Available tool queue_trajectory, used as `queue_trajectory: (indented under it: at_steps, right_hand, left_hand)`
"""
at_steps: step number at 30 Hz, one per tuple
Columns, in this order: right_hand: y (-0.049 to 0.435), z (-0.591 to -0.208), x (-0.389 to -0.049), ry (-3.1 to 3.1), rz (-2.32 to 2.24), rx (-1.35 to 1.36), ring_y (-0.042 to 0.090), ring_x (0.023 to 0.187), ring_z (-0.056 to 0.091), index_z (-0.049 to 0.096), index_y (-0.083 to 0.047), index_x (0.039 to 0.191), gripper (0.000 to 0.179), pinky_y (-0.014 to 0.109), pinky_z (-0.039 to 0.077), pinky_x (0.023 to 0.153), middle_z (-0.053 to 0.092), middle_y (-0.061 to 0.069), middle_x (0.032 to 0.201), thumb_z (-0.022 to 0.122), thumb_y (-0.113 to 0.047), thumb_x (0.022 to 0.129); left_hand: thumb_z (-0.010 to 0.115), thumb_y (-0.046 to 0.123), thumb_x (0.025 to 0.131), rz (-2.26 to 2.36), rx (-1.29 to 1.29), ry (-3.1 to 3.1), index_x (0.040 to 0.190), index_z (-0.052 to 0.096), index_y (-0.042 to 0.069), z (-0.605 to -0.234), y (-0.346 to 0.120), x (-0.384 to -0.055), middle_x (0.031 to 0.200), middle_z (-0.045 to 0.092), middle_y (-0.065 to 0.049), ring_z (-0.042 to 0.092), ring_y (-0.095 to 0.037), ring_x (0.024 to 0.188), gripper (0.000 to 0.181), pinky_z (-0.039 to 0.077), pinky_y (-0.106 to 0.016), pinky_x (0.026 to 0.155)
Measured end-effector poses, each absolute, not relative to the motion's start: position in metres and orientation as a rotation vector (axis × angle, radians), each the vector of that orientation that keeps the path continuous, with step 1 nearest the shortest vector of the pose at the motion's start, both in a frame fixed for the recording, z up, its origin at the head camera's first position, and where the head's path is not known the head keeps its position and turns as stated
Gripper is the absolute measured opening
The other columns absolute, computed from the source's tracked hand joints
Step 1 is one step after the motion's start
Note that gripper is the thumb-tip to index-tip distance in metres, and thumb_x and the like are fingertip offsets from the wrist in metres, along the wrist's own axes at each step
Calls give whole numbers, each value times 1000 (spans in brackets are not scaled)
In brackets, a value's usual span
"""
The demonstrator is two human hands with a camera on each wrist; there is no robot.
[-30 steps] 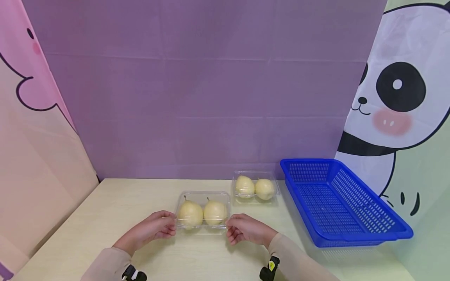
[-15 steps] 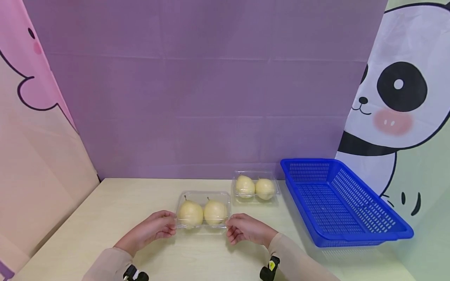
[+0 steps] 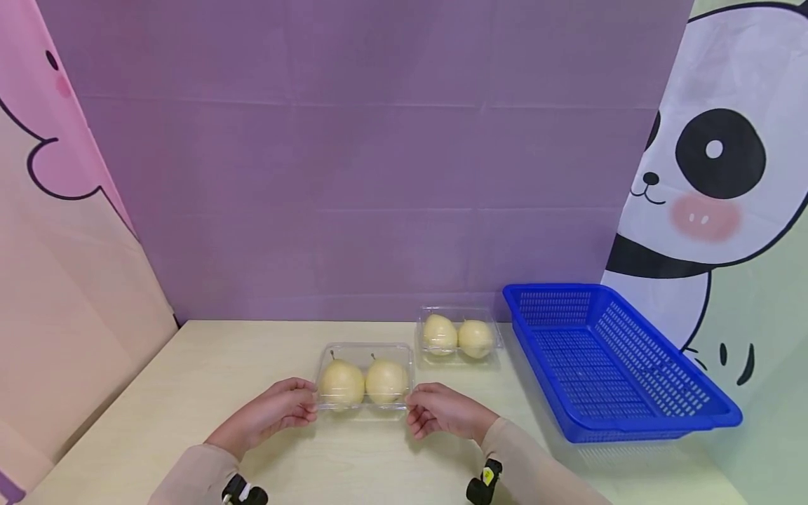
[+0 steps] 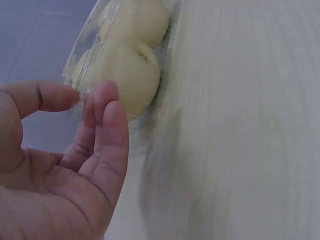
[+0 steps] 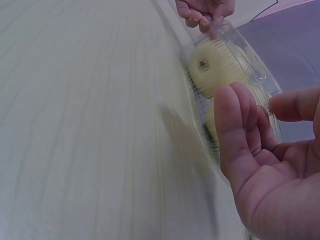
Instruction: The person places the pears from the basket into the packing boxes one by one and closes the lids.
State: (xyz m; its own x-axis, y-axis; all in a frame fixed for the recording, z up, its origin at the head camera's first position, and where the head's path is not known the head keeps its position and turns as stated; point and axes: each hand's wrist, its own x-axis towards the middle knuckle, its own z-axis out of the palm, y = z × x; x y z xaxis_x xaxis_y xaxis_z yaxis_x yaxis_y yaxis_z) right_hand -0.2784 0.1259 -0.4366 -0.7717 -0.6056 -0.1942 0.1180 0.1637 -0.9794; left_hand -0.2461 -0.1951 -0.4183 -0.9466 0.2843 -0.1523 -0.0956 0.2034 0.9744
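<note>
A clear plastic clamshell box (image 3: 365, 407) with two pale yellow pears (image 3: 341, 383) in it stands on the table in the head view. My left hand (image 3: 271, 412) pinches the box's near left corner between thumb and fingers. At the near right corner, my right hand (image 3: 447, 412) pinches the rim the same way. Both wrist views show the thumb on one side of the rim and fingertips on the other. The pears' stems point up; in the left wrist view a pear (image 4: 131, 75) shows through the plastic wall.
Behind and to the right stands another clear box (image 3: 461, 351) with two pears. A blue slotted basket (image 3: 656, 351) sits at the table's right side. The wooden table (image 3: 214, 365) meets a purple cloth backdrop (image 3: 379, 175) at its far edge.
</note>
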Motion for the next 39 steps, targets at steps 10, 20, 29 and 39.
queue_trajectory:
  at_steps: [10,20,29,39]
  right_hand:
    - [126,-438,-279,1884,-1666,-462,13,66,58,53,-6,90,16,26,56,65,59,5,79,50,-17,101]
    - [126,-437,-278,1871,-1672,-469,13,66,57,53,-6,90,16,25,56,64,59,5,79,49,-16,101]
    - [125,-437,-278,1874,-1669,-471,13,67,57,53,-5,90,16,25,56,65,59,5,80,50,-17,101]
    - [126,-437,-277,1870,-1671,-469,13,67,57,53,-5,90,17,26,56,65,59,5,79,49,-17,102]
  left_hand:
    - [56,17,99,1691,206,2297,133,41,-17,-415,-200,-244,102,62,-16,62,-21,87,50,57,-36,83]
    - [61,24,99,1475,270,2629,145,38,-5,-405,-195,-239,128,55,-20,56,-38,118,60,51,-51,93]
    - [62,15,97,1394,455,2844,144,41,-9,-401,-185,-238,139,45,-30,46,-49,127,57,41,-58,105]
    - [76,31,90,1262,529,2952,146,42,-7,-400,-169,-238,142,42,-28,46,-47,126,76,42,-61,102]
